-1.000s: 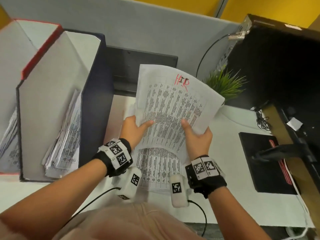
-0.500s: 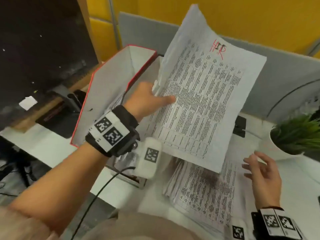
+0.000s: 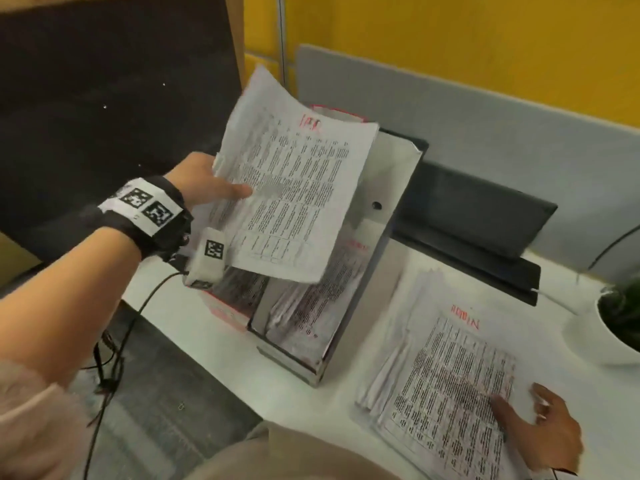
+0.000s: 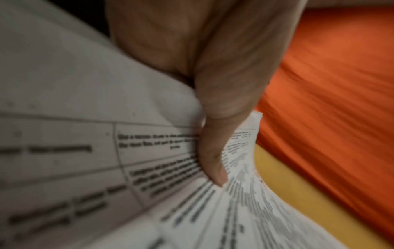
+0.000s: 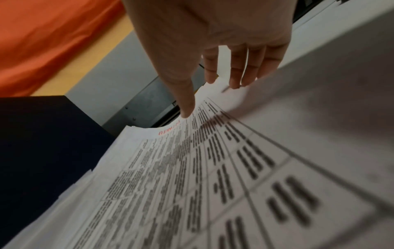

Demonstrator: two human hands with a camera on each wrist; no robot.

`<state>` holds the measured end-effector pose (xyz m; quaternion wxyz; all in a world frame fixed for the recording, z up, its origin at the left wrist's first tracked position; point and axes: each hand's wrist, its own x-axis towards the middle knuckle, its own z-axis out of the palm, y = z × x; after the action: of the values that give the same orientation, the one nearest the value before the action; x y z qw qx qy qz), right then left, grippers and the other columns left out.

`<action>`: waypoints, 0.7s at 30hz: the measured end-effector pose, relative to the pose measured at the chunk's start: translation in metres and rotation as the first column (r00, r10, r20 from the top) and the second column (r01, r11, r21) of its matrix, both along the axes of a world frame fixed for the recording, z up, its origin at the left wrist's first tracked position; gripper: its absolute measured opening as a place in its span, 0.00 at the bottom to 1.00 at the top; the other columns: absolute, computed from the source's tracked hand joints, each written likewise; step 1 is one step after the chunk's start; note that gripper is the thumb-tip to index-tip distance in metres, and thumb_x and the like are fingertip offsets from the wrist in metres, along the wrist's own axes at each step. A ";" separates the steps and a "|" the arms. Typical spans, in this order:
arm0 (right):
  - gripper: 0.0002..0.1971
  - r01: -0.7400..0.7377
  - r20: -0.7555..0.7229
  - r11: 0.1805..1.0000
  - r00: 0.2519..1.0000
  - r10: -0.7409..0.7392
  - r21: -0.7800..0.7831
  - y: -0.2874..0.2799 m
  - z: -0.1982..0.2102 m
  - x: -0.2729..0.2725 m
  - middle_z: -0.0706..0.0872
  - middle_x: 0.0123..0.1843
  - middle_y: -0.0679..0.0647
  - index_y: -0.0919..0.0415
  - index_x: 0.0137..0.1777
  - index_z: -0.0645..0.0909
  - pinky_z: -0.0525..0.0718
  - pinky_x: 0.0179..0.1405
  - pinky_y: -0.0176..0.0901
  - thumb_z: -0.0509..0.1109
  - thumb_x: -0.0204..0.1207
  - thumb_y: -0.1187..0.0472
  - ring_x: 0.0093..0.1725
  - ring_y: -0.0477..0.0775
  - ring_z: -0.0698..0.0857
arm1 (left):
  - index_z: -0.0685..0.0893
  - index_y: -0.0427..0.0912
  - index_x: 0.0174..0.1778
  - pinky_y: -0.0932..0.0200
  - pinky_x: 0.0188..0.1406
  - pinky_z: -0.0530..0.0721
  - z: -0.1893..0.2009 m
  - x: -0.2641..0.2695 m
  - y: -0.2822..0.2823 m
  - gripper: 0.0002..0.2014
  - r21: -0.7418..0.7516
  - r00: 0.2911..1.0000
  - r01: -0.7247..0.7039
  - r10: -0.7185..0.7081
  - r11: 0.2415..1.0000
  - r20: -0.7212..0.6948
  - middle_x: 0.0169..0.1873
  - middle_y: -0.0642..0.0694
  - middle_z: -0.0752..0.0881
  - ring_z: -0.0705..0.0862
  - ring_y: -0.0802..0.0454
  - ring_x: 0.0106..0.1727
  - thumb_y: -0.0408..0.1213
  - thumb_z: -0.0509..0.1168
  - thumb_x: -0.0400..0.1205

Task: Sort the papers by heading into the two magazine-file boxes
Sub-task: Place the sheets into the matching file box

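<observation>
My left hand [image 3: 211, 185] pinches a printed sheet [image 3: 294, 199] with a red handwritten heading by its left edge, thumb on top [image 4: 215, 151]. The sheet hangs tilted above two magazine-file boxes that stand side by side: a red one [image 3: 225, 311] on the left and a dark one [image 3: 391, 216] on the right, both with papers in them. My right hand [image 3: 540, 434] rests with straight fingers on the stack of papers [image 3: 443, 375] on the white desk; the top sheet has a red heading [image 5: 168, 131].
A grey partition [image 3: 485, 126] and a dark flat device [image 3: 478, 216] lie behind the boxes. A potted plant in a white pot [image 3: 613, 323] stands at the right edge. A large dark panel [image 3: 104, 98] rises at the left. Cables hang off the desk's left edge.
My left hand has carried the sheet leftward and lowered it over the file boxes. My right hand let go of it a second ago and now lies on the stack.
</observation>
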<state>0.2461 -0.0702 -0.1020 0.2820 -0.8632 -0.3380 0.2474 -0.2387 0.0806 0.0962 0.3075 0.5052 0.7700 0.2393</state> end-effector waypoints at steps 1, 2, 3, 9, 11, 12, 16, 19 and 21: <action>0.41 -0.012 0.034 0.999 0.999 0.013 -0.034 0.000 0.001 -0.002 0.80 0.67 0.69 0.63 0.69 0.74 0.70 0.73 0.62 0.84 0.57 0.51 0.67 0.70 0.77 | 0.83 0.38 0.60 0.46 0.59 0.82 -0.006 0.002 0.002 0.26 -0.001 0.997 0.015 -0.015 1.000 -0.071 0.54 0.42 0.86 0.84 0.42 0.55 0.45 0.77 0.69; 0.43 -0.026 0.067 0.998 0.997 0.030 -0.064 0.000 0.002 -0.004 0.79 0.67 0.70 0.64 0.71 0.73 0.70 0.73 0.62 0.85 0.56 0.51 0.67 0.71 0.76 | 0.82 0.35 0.61 0.46 0.58 0.82 -0.013 0.005 0.004 0.25 0.010 0.989 0.038 -0.036 0.999 -0.146 0.54 0.39 0.86 0.84 0.40 0.56 0.44 0.77 0.71; 0.44 -0.033 0.091 0.995 0.995 0.041 -0.090 -0.001 0.002 -0.005 0.79 0.67 0.71 0.64 0.72 0.72 0.70 0.73 0.63 0.85 0.56 0.51 0.68 0.71 0.76 | 0.82 0.32 0.60 0.46 0.57 0.82 -0.020 0.009 0.006 0.23 0.035 0.976 0.072 -0.063 0.997 -0.208 0.54 0.36 0.85 0.83 0.38 0.57 0.40 0.75 0.73; 0.48 -0.014 0.114 0.990 0.993 0.030 -0.138 -0.003 0.000 -0.006 0.76 0.68 0.72 0.64 0.74 0.70 0.70 0.72 0.62 0.86 0.54 0.52 0.69 0.72 0.74 | 0.83 0.28 0.54 0.54 0.45 0.73 -0.065 0.035 0.018 0.13 -0.102 0.894 0.173 -0.200 0.980 -0.401 0.53 0.29 0.85 0.83 0.34 0.56 0.35 0.65 0.80; 0.48 -0.019 0.120 0.990 0.992 0.036 -0.138 -0.004 -0.003 -0.005 0.76 0.68 0.73 0.63 0.74 0.70 0.69 0.73 0.62 0.86 0.54 0.52 0.70 0.71 0.72 | 0.82 0.26 0.56 0.52 0.49 0.75 -0.078 0.040 0.024 0.13 -0.191 0.877 0.191 -0.255 0.963 -0.408 0.56 0.29 0.84 0.83 0.34 0.58 0.33 0.63 0.81; 0.48 -0.025 0.123 0.991 0.992 0.042 -0.134 -0.004 -0.004 -0.004 0.75 0.68 0.73 0.63 0.74 0.69 0.68 0.73 0.62 0.86 0.54 0.52 0.70 0.71 0.71 | 0.81 0.26 0.59 0.51 0.54 0.76 -0.083 0.043 0.027 0.14 -0.234 0.868 0.193 -0.277 0.953 -0.412 0.59 0.28 0.83 0.81 0.34 0.61 0.32 0.61 0.83; 0.47 -0.051 0.128 0.989 0.989 0.068 -0.137 -0.006 -0.010 0.001 0.75 0.68 0.71 0.60 0.75 0.68 0.66 0.73 0.61 0.85 0.55 0.51 0.71 0.69 0.69 | 0.77 0.29 0.66 0.50 0.65 0.76 -0.098 0.044 0.029 0.16 -0.374 0.809 0.217 -0.381 0.902 -0.448 0.63 0.32 0.80 0.79 0.36 0.65 0.33 0.57 0.85; 0.48 -0.049 0.136 0.989 0.988 0.068 -0.139 -0.006 -0.015 0.003 0.76 0.67 0.71 0.61 0.74 0.68 0.67 0.72 0.62 0.86 0.54 0.51 0.70 0.70 0.69 | 0.74 0.34 0.68 0.53 0.60 0.77 -0.101 0.045 0.027 0.21 -0.432 0.765 0.218 -0.429 0.875 -0.481 0.63 0.37 0.81 0.80 0.39 0.64 0.34 0.65 0.80; 0.49 -0.051 0.137 0.987 0.988 0.072 -0.151 -0.004 -0.017 0.004 0.76 0.67 0.71 0.61 0.75 0.68 0.67 0.72 0.62 0.86 0.54 0.51 0.70 0.70 0.69 | 0.72 0.37 0.72 0.52 0.62 0.77 -0.101 0.045 0.029 0.27 -0.420 0.780 0.224 -0.420 0.879 -0.464 0.64 0.38 0.81 0.80 0.40 0.65 0.34 0.70 0.77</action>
<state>0.2505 -0.0746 -0.1193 0.1850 -0.8862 -0.3644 0.2183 -0.1935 0.1093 -0.0051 0.1966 0.6166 0.7547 -0.1078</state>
